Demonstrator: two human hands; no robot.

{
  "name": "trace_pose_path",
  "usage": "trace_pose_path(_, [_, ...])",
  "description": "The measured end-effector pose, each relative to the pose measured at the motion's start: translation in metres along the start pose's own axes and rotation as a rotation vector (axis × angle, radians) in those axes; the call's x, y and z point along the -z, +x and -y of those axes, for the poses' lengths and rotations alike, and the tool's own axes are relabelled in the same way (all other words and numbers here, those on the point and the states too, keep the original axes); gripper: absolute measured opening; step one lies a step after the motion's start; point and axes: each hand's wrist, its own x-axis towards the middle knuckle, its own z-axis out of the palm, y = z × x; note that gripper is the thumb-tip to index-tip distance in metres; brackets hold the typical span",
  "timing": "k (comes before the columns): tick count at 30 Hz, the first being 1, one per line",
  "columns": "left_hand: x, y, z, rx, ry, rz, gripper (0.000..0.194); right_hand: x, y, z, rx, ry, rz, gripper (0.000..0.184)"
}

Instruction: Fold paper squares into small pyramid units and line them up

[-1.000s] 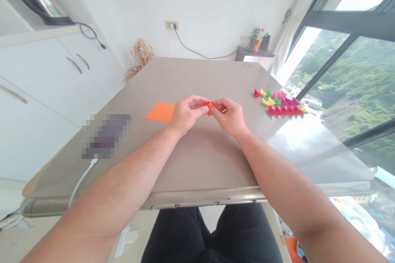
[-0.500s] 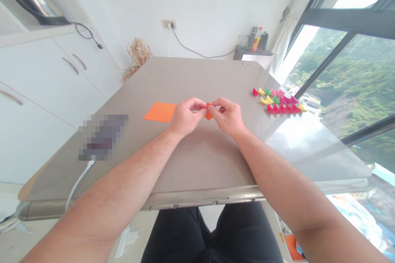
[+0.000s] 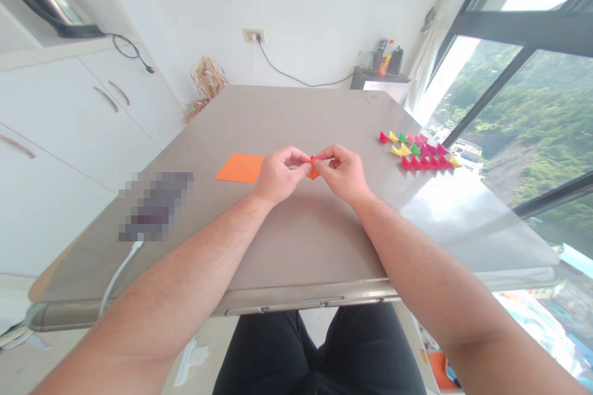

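A small folded piece of orange paper [image 3: 314, 174] is held between my two hands, above the middle of the table. My left hand [image 3: 283, 174] pinches its left side between thumb and forefinger. On the other side, my right hand [image 3: 341, 173] pinches it the same way, fingers curled. Fingertips cover much of the folded paper, so its full shape is hidden. Flat orange paper [image 3: 238, 168] lies on the table just left of my left hand, which overlaps its right end.
Several folded paper boats [image 3: 426, 162] in red, pink, yellow and green stand in rows at the table's right. A pixelated dark device [image 3: 157, 207] with a white cable [image 3: 115, 274] lies at left. The grey-brown table [image 3: 301, 111] meets a window [image 3: 523, 105] side.
Almost nothing differs. Both hands keep their pinch on the folded orange paper, with only a very slight shift of the right fingers.
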Motion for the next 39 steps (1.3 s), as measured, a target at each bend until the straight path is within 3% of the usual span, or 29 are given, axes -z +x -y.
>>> trace_pose_path(8, [-0.0008,0.0007,0.0032,0.056,-0.067,-0.007,0.019,-0.0003,-0.0008,0.0003,0.024,-0.044,-0.025,0.010])
trace_pose_path(26, [-0.0033,-0.0009,-0.0047,0.044,0.077,-0.068,0.010,-0.0040,-0.0015,-0.0016,0.122,-0.085,-0.061,0.010])
trace_pose_path(39, [-0.0064,0.0011,-0.0009,0.100,-0.050,-0.092,0.011,-0.0042,-0.0016,-0.0044,0.103,-0.089,-0.061,0.008])
